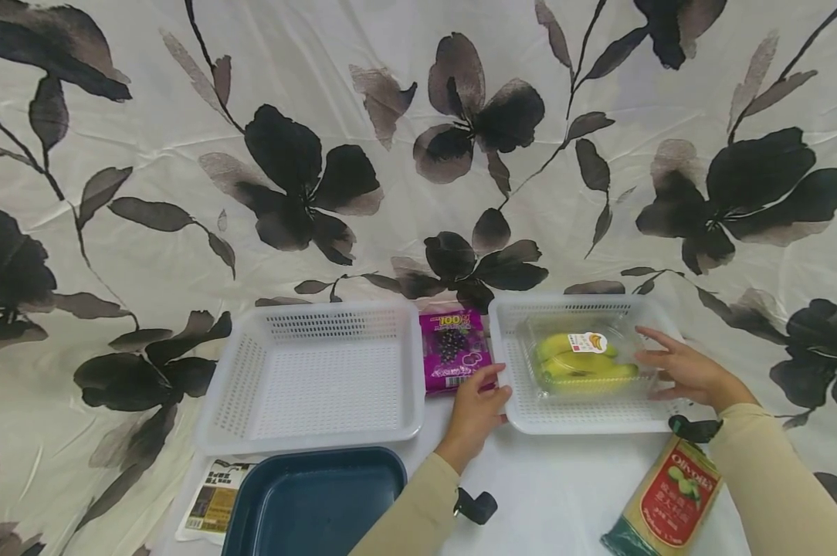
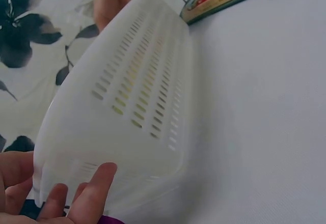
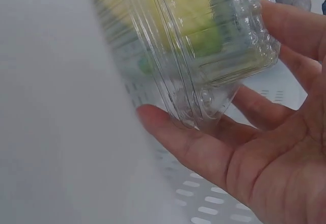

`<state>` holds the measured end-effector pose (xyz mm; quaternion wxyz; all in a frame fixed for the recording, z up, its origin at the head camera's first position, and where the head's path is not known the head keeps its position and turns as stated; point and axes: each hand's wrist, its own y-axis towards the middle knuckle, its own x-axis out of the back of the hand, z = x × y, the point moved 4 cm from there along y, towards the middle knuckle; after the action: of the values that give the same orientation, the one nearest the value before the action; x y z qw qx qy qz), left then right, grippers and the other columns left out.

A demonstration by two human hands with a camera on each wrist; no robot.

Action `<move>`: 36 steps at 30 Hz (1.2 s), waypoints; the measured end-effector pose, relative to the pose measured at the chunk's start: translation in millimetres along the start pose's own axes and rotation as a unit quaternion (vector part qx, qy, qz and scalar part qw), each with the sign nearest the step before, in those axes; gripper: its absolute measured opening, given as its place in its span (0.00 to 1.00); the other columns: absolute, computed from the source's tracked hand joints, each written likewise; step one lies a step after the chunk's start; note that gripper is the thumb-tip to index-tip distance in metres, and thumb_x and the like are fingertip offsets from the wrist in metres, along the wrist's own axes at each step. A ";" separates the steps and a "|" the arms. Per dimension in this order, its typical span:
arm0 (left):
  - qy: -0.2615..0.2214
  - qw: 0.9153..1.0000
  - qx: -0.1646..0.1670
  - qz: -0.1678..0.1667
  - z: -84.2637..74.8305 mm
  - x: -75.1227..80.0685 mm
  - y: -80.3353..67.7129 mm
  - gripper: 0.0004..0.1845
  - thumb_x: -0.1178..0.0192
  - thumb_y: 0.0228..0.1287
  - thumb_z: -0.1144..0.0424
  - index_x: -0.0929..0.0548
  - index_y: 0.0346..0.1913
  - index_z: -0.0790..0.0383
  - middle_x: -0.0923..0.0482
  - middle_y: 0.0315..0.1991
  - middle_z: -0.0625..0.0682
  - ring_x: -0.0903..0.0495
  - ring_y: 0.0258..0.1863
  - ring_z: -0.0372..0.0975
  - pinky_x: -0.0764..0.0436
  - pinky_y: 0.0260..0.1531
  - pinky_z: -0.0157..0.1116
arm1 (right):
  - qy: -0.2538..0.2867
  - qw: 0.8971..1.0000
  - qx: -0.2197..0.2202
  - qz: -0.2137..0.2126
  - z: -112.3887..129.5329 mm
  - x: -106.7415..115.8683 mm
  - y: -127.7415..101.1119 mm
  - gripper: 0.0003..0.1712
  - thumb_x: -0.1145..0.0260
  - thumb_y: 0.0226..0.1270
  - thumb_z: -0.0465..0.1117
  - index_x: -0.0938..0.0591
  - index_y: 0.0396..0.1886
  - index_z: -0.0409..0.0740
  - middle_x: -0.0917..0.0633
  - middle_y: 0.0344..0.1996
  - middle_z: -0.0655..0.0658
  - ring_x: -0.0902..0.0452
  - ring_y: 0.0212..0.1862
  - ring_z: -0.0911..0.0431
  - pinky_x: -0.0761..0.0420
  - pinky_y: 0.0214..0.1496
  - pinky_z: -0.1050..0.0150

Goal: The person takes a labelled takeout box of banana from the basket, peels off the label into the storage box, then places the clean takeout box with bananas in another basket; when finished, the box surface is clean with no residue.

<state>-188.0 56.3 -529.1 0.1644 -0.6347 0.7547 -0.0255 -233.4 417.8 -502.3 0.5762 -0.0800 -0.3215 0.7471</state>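
A clear plastic box of bananas [image 1: 588, 363] with a white label lies inside the right white basket [image 1: 530, 413]. My right hand [image 1: 692, 374] holds the box's right end, its fingers spread around the corner; in the right wrist view, fingertips [image 3: 285, 23] touch the ridged plastic. My left hand [image 1: 476, 413] grips the same basket's left rim. In the left wrist view its fingers [image 2: 94, 193] lie against the outside of the basket wall [image 2: 137, 91], and bananas show yellow through the slots.
Left of my left hand stands another white basket [image 1: 321, 386] with nothing in it. A purple grape-print packet [image 1: 453, 347] lies between the baskets. In front are a dark blue tray [image 1: 314, 502], a white and brown packet [image 1: 213, 502], and an Olivoilà pasta packet [image 1: 676, 494] at right.
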 end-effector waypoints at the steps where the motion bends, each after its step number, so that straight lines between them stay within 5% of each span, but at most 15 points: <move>1: -0.001 1.000 0.000 0.001 0.3 0.0 0.1 0.23 0.38 0.70 0.68 0.21 0.66 0.52 0.25 0.62 0.57 0.16 0.50 0.43 0.10 0.43 0.43 | 0.003 1.000 0.000 0.003 -0.7 0.0 0.0 0.52 0.42 0.79 0.53 0.70 0.82 0.58 0.64 0.79 0.24 0.66 0.75 0.17 0.25 0.65 0.31; 36: 0.013 1.000 0.005 0.003 7.0 0.1 3.5 0.22 0.39 0.72 0.66 0.22 0.66 0.50 0.25 0.61 0.58 0.16 0.50 0.43 0.10 0.41 0.41 | 0.047 0.999 0.001 0.006 -0.2 -2.2 -6.4 0.50 0.43 0.81 0.49 0.67 0.83 0.60 0.61 0.80 0.26 0.58 0.77 0.22 0.17 0.62 0.42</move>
<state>-189.4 58.1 -536.5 0.1577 -0.6311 0.7586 -0.0374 -227.4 416.7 -499.4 0.5868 -0.1163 -0.2924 0.7461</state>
